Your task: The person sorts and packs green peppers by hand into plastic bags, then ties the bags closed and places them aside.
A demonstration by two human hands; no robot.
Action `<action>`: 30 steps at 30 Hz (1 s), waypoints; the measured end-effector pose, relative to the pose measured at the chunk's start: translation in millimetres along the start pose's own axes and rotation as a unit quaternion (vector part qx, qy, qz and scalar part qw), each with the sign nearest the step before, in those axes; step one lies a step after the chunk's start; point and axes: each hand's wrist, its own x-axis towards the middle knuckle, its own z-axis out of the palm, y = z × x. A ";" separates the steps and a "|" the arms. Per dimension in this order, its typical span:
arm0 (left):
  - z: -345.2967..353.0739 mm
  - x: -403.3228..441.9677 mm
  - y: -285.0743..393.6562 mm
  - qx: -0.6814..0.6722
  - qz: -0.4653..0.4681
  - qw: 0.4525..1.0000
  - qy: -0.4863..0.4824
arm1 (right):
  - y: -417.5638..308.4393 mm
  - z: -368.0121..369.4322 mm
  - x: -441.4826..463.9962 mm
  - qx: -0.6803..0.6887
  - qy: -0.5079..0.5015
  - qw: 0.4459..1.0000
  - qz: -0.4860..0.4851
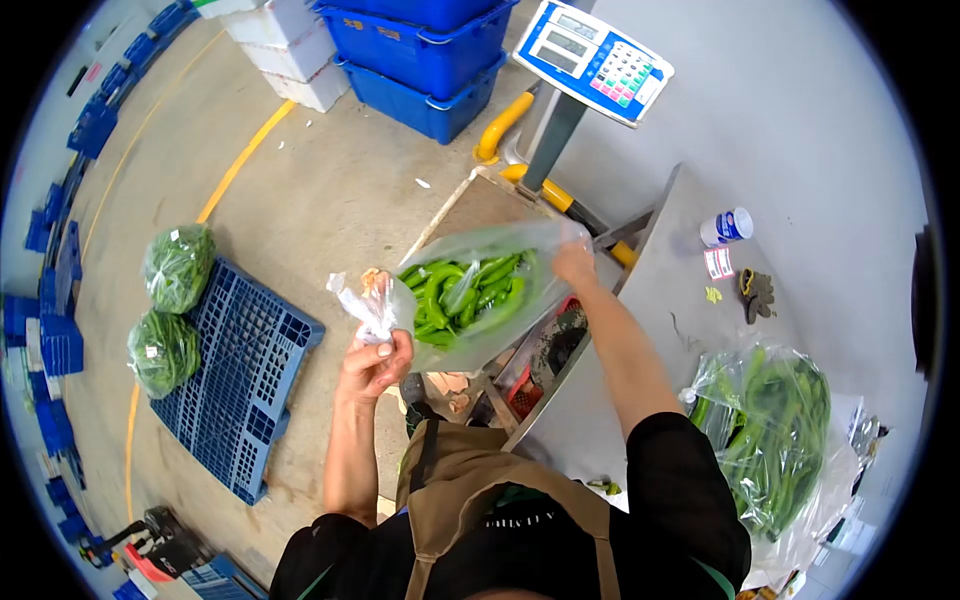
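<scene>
A clear plastic bag [541, 262] of long green peppers [462, 292] is stretched between my two hands, in front of the scale platform [464, 214]. My left hand [376, 366] is closed around the bag's bunched, twisted neck [365, 308]. At the bag's opposite end, my right hand [573, 262] has its fingers closed on the plastic; the fingertips are partly hidden by the film. The scale's display head [596, 62] stands on a post beyond the bag.
A metal table [640, 370] to the right bears a large bag of green vegetables [770, 440], a glove [757, 295] and a white-and-blue tub [727, 227]. Left are a blue pallet [238, 370] and two bagged green bundles [180, 268]. Blue crates [420, 50] are stacked behind.
</scene>
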 end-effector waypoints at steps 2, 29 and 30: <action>-2.5 5.3 -0.3 -0.002 0.000 1.000 -0.001 | -27.4 -43.3 -49.5 0.078 0.120 0.990 -0.011; 24.3 1.8 -39.6 0.314 0.004 0.947 0.073 | 258.2 40.3 -353.4 0.370 0.370 0.775 0.354; 23.5 -0.4 -38.9 0.304 0.008 0.949 0.079 | 258.3 37.9 -359.1 0.502 0.341 0.719 0.339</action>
